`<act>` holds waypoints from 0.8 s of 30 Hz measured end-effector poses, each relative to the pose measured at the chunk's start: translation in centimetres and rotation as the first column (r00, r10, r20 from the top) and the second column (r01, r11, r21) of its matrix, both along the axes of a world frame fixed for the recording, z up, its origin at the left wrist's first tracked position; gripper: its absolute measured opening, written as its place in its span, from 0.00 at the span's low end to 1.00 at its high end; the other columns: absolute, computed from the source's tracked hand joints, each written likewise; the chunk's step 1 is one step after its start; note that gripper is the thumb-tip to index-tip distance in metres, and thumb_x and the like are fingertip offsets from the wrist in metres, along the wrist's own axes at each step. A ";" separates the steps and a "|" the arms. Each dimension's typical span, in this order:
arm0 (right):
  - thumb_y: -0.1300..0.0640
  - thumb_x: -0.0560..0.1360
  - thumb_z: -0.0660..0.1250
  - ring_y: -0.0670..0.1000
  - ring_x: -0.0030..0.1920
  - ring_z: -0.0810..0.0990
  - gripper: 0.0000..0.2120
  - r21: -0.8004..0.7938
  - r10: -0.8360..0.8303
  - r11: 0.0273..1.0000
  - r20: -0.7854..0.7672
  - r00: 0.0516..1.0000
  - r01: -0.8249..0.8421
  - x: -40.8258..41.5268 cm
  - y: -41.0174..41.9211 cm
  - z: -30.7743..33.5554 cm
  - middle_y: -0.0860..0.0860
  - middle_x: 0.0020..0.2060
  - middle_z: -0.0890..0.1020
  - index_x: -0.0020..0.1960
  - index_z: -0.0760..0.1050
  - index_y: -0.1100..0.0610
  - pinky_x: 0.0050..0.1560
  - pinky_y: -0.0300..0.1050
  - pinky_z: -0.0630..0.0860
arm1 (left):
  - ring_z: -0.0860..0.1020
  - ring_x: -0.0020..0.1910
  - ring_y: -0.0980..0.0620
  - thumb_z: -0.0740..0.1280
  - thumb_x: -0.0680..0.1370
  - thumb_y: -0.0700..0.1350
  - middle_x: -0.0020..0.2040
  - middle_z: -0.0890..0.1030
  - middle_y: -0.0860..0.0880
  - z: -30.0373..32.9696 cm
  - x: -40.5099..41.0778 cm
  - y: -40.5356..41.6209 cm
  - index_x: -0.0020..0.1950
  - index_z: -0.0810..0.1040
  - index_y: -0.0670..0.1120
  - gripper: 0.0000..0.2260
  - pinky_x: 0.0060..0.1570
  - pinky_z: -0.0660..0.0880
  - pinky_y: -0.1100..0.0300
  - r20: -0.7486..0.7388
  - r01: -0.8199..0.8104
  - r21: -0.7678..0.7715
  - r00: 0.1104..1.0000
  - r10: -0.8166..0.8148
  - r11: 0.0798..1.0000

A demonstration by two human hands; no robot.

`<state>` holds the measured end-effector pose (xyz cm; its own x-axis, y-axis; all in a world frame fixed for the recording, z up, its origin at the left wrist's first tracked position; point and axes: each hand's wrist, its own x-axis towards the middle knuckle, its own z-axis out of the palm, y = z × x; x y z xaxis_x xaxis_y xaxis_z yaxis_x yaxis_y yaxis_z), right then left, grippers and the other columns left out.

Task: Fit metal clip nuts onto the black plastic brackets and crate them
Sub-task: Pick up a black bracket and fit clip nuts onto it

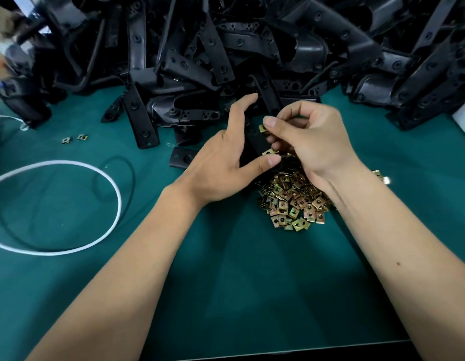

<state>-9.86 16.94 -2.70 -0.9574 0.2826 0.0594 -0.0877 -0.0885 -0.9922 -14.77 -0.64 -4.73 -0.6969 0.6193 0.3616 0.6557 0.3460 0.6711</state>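
Two bare arms reach out over the green counter. The left hand holds a black bracket, with its thumb on one side and its fingers spread along the other. A gold clip nut sits on the bracket by the left thumb. The right hand is curled and pinches another clip nut against the bracket's edge. Just under the right wrist lies a heap of clip nuts. A big pile of black brackets fills the back. Two loose clip nuts lie far left, near a white cable.
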 end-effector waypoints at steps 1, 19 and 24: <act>0.65 0.74 0.77 0.50 0.33 0.83 0.08 0.017 -0.001 1.000 -0.009 1.000 0.002 -0.1 -0.1 0.0 0.55 0.34 0.84 0.42 0.79 0.60 0.35 0.40 0.79 | 0.73 0.29 0.55 0.69 0.79 0.61 0.30 0.71 0.54 0.0 0.0 0.0 0.82 0.52 0.47 0.40 0.33 0.65 0.63 -0.010 -0.001 -0.004 1.000 0.001 1.000; 0.66 0.76 0.75 0.46 0.33 0.81 0.04 0.289 0.199 0.937 0.024 0.980 -0.197 -0.7 1.5 1.4 0.50 0.32 0.84 0.48 0.81 0.61 0.35 0.37 0.77 | 0.78 0.38 0.48 0.69 0.77 0.62 0.44 0.83 0.47 1.7 0.9 0.4 0.75 0.61 0.45 0.35 0.43 0.75 0.47 0.002 0.010 -0.144 1.000 -0.010 0.990; 0.68 0.75 0.75 0.46 0.31 0.81 0.06 0.321 0.187 0.930 0.005 0.982 -0.179 -0.9 1.6 1.4 0.51 0.30 0.83 0.48 0.80 0.61 0.33 0.38 0.77 | 0.73 0.31 0.58 0.70 0.78 0.62 0.33 0.77 0.52 1.7 1.0 0.4 0.77 0.61 0.44 0.36 0.35 0.67 0.57 -0.066 -0.016 -0.143 0.998 0.006 0.990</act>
<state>-10.75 18.52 -1.29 -0.9877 0.0648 0.1424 -0.1255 0.2152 -0.9685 -13.79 -0.21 -3.00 -0.6819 0.6604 0.3146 0.6921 0.4432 0.5697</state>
